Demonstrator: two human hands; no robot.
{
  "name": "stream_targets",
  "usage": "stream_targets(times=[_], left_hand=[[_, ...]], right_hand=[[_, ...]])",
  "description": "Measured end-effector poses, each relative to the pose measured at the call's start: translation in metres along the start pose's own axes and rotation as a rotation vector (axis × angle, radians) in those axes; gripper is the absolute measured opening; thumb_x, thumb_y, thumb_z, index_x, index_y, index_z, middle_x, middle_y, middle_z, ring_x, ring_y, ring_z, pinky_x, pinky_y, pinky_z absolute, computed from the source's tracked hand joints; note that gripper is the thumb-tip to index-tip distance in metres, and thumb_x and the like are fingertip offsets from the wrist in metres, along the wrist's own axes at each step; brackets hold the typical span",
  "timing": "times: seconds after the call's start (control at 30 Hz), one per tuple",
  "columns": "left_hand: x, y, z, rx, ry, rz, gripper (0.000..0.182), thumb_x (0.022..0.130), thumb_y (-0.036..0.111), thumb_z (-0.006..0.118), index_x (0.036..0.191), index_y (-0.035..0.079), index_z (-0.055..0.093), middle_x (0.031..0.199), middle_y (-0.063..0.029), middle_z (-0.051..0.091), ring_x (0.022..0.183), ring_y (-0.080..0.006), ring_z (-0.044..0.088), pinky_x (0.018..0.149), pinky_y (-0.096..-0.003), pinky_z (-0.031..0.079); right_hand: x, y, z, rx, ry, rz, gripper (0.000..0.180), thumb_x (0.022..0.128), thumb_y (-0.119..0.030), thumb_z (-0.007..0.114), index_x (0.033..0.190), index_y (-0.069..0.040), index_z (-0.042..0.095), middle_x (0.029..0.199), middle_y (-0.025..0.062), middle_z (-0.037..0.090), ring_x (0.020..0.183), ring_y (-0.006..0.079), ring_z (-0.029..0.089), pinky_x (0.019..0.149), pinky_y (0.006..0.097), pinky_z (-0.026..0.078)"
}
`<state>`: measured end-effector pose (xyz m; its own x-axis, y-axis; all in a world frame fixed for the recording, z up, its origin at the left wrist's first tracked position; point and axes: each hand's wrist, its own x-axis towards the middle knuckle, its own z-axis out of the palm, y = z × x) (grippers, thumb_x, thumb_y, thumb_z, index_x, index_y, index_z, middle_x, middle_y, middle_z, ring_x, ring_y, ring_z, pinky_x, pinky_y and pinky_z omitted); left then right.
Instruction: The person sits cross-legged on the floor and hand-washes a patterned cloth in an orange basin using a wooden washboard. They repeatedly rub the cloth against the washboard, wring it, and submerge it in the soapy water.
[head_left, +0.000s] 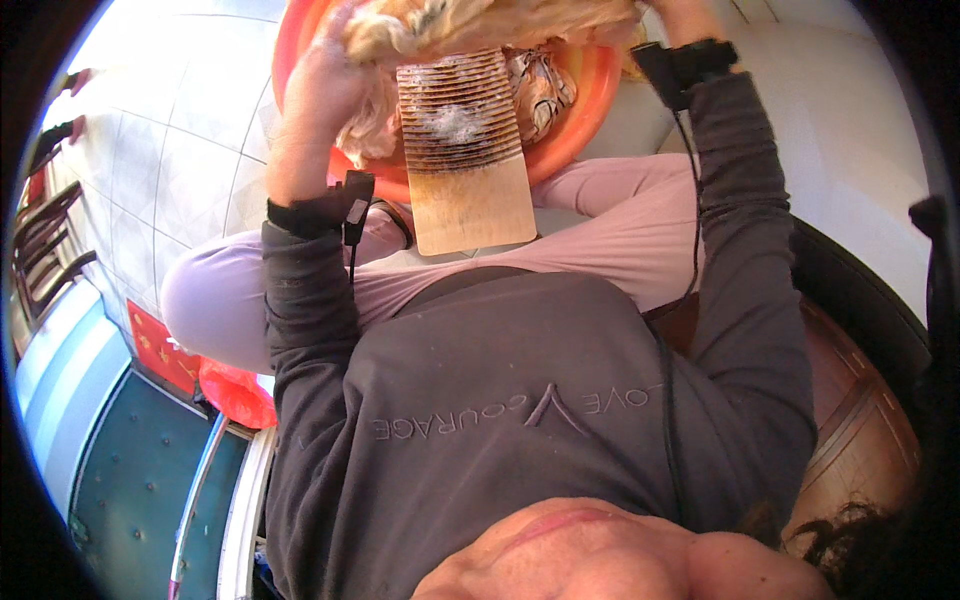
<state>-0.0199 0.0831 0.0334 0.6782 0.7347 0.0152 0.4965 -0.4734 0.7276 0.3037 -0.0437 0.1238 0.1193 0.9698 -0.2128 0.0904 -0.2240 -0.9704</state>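
Note:
My left hand (326, 86) grips the left end of a wet, light tan cloth (487, 24) at the top of the view. The cloth is stretched across above a wooden washboard (472, 210). My right hand (660, 6) is at the cloth's right end, mostly cut off by the upper edge, so its fingers are hidden. White suds (457, 124) lie on the washboard's ridges. The board leans with its smooth end over the rim of an orange plastic basin (585, 131). Beside the board, a patterned cloth with dark lines (544, 94) lies bunched in the basin.
My crossed legs in pink trousers (622, 187) are close to the basin. Tiled floor (202, 112) extends at left, with wooden chairs (49, 232) at the far edge. A red plastic bag (236, 394) is at lower left. A cable (697, 217) runs along one sleeve.

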Motion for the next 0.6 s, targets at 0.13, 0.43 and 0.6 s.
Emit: stream_targets(times=[0.13, 0.43, 0.6], left_hand=[[-0.024, -0.011, 0.046, 0.462, -0.321, -0.214, 0.091, 0.083, 0.004, 0.068, 0.162, 0.028, 0.031, 0.132, -0.0235, 0.061, 0.111, -0.0453, 0.068, 0.093, -0.0513, 0.056], [-0.057, -0.006, 0.111, 0.342, -0.306, -0.112, 0.075, 0.095, 0.045, 0.066, 0.151, 0.000, 0.044, 0.117, -0.0255, 0.065, 0.107, -0.0447, 0.065, 0.090, -0.0533, 0.054], [-0.068, -0.022, 0.118, 0.441, -0.162, 0.002, 0.057, 0.098, 0.039, 0.061, 0.141, 0.002, 0.056, 0.115, -0.0207, 0.065, 0.115, -0.0408, 0.061, 0.094, -0.0495, 0.051]], right_hand=[[0.039, 0.093, 0.027, -0.136, -0.218, -0.038, 0.032, 0.107, -0.024, 0.056, 0.104, 0.002, 0.073, 0.097, 0.0058, 0.074, 0.085, 0.0148, 0.067, 0.073, 0.0308, 0.056], [0.049, 0.200, 0.148, -1.148, 0.329, -0.207, 0.079, 0.078, -0.066, 0.075, 0.143, -0.025, 0.058, 0.140, 0.0228, 0.058, 0.129, 0.0449, 0.055, 0.107, 0.0565, 0.046], [0.101, 0.216, 0.143, -1.145, 0.361, 0.040, 0.051, 0.090, -0.044, 0.066, 0.131, -0.014, 0.063, 0.126, 0.0174, 0.063, 0.114, 0.0369, 0.061, 0.098, 0.0481, 0.051]])
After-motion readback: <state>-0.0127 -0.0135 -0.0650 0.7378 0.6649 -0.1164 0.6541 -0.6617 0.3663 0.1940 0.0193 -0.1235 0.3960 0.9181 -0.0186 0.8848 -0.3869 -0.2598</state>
